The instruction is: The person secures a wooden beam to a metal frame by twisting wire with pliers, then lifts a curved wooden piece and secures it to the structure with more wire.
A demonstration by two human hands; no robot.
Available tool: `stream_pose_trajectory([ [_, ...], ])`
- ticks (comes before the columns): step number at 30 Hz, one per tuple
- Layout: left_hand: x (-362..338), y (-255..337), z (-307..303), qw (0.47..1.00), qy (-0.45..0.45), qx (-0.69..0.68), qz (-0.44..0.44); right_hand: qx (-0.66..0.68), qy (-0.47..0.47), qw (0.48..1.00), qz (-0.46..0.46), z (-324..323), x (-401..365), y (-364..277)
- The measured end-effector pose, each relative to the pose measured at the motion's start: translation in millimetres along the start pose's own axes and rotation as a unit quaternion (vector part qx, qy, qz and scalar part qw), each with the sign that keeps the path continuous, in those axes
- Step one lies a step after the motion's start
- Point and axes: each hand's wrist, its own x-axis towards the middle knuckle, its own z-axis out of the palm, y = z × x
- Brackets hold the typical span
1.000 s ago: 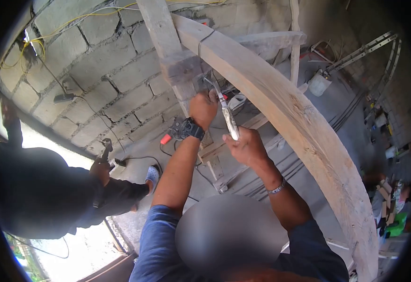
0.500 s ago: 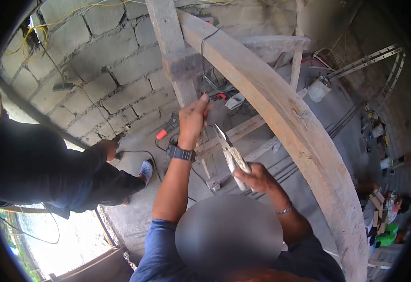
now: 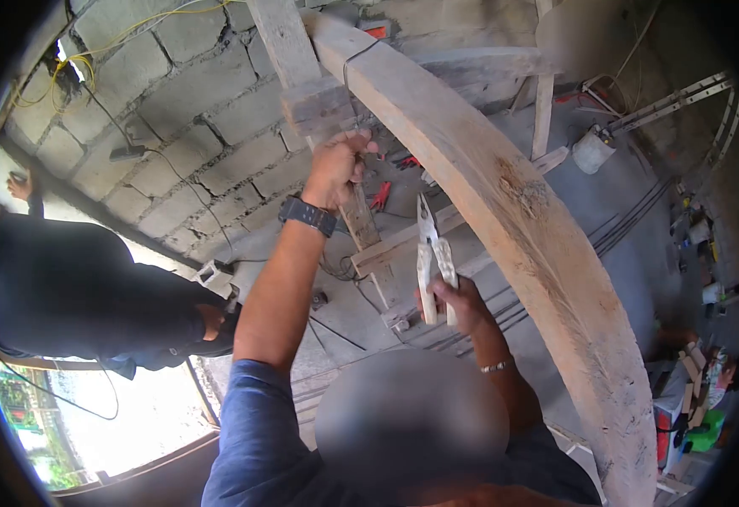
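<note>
The head view shows the right hand (image 3: 462,304) closed around steel pliers with whitish handles (image 3: 428,235), just beside the long, curved, pale-brown wooden beam (image 3: 504,182). Near the beam's upper end, the left hand (image 3: 333,171) has curled fingers; whether they pinch anything, I cannot tell. Thin dark cord (image 3: 350,60) crosses the beam there.

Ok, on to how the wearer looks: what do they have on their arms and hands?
Both the left hand and right hand are gloveless. The left wrist has a chunky dark watch; the right, a slim silvery band, too small to tell if it's a bracelet or watch. The left sleeve is blue and short, the right one darker in shade.
</note>
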Motion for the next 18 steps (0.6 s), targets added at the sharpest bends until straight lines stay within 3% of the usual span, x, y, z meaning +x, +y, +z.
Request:
stream_pose_trajectory([
  [2,6,8,-9,1.000,-0.006,0.019,-0.014,-0.029,0.002,1.000,-0.006,7,22,-14],
  [4,7,21,-10,0.990,-0.013,0.135,-0.030,-0.015,-0.076,0.996,-0.041,21,42,-33],
  [10,0,29,-6,0.969,0.020,0.245,-0.009,0.090,-0.184,0.978,-0.043,41,87,-45],
  [18,2,29,-18,0.970,-0.049,0.238,0.032,0.146,-0.255,0.955,-0.040,34,105,-37],
])
